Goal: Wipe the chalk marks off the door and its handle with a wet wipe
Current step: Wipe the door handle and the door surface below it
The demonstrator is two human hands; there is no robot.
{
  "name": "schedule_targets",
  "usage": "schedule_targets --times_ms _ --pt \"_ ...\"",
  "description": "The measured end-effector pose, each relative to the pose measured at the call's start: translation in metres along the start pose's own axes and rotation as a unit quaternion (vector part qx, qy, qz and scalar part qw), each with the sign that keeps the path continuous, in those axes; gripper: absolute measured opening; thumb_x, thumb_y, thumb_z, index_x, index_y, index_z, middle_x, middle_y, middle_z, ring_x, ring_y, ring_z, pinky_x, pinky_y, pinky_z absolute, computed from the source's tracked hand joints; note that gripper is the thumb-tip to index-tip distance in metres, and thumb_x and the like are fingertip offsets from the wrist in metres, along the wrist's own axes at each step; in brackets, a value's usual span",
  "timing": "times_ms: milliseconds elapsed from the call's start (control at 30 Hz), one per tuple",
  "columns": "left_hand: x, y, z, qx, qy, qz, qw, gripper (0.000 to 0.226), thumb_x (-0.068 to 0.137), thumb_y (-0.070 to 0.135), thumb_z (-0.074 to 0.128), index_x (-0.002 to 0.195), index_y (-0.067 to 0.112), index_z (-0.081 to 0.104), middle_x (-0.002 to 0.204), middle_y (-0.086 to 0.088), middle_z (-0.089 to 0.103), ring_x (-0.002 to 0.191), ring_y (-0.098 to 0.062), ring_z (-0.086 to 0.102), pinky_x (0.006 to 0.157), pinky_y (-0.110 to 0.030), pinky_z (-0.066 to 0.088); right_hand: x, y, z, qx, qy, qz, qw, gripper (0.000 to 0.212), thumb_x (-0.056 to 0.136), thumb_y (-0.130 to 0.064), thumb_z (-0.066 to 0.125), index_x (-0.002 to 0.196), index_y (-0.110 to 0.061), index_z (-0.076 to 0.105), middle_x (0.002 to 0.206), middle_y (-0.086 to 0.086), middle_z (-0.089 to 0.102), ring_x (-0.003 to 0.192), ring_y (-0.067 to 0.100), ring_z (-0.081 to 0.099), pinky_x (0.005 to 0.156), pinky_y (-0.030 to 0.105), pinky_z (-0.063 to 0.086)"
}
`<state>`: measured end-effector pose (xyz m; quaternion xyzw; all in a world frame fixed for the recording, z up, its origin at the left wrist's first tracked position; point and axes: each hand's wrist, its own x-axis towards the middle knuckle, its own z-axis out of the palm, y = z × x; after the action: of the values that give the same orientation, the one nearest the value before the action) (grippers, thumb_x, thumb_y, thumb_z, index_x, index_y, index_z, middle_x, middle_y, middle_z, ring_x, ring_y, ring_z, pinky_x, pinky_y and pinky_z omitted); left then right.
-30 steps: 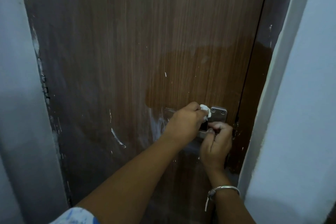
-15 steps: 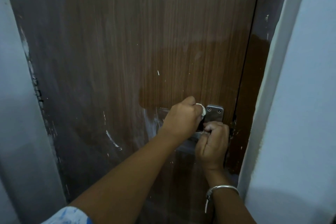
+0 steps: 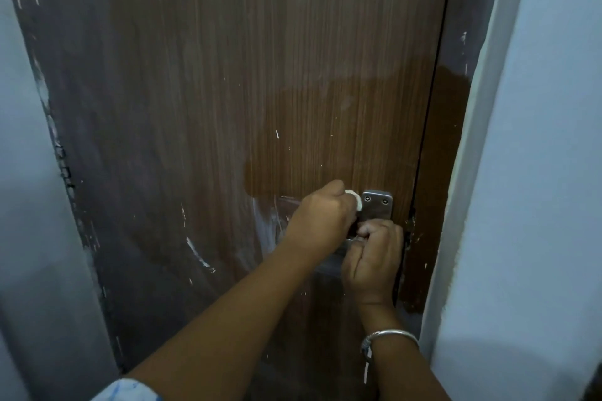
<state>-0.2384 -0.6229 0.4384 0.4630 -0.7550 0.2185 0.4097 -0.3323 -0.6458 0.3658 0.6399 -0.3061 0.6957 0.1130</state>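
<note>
A brown wood-grain door (image 3: pixel 247 81) fills the view, with a darker wet patch above the handle and white chalk smears (image 3: pixel 265 228) left of it. The metal handle plate (image 3: pixel 378 205) sits near the door's right edge. My left hand (image 3: pixel 317 221) grips a balled white wet wipe (image 3: pixel 452 200) and holds it against the plate's left side. Just below, my right hand (image 3: pixel 374 257) curls round the handle, which is mostly hidden under both hands.
A dark door frame (image 3: pixel 446 172) runs down the right, then a pale blue wall (image 3: pixel 537 205). Another pale wall (image 3: pixel 22 205) stands at the left. A white chalk streak (image 3: pixel 198 254) marks the lower door. A silver bangle circles my right wrist.
Both hands stay on the handle; the wipe in my left hand has shifted slightly against the plate. My head has moved a little, shifting the view.
</note>
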Motion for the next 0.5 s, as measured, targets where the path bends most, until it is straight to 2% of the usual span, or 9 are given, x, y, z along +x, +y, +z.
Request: schedule_targets --times_ms 133,267,500 --pt "0.002 0.0 0.002 -0.008 -0.004 -0.024 1.0 0.018 0.078 0.001 0.064 0.062 -0.001 0.056 0.066 -0.012 0.048 0.049 -0.024 0.047 0.039 -0.032 0.039 -0.001 0.001 -0.002 -0.005 -0.004 -0.003 1.0 0.009 0.078 -0.011 0.038 0.086 -0.016 0.041 0.075 0.017 0.054 0.075 0.016 0.039 0.064 0.023 0.032" --pt "0.001 -0.01 -0.003 -0.032 0.043 -0.087 0.995 0.019 0.08 0.001 0.061 0.062 0.001 0.058 0.066 -0.009 0.047 0.053 -0.022 0.048 0.045 -0.029 0.034 -0.002 -0.001 -0.001 -0.007 -0.007 0.004 1.0 0.009 0.079 -0.011 0.038 0.086 -0.016 0.041 0.076 0.017 0.053 0.076 0.016 0.039 0.063 0.024 0.033" --pt "0.002 0.01 0.004 -0.033 0.038 -0.062 0.997 0.02 0.08 0.001 0.061 0.06 0.0 0.055 0.064 -0.009 0.046 0.05 -0.019 0.043 0.039 -0.033 0.039 -0.001 -0.001 0.001 -0.009 0.006 0.001 1.0 0.009 0.078 -0.011 0.039 0.085 -0.016 0.041 0.074 0.016 0.054 0.075 0.016 0.039 0.063 0.023 0.032"
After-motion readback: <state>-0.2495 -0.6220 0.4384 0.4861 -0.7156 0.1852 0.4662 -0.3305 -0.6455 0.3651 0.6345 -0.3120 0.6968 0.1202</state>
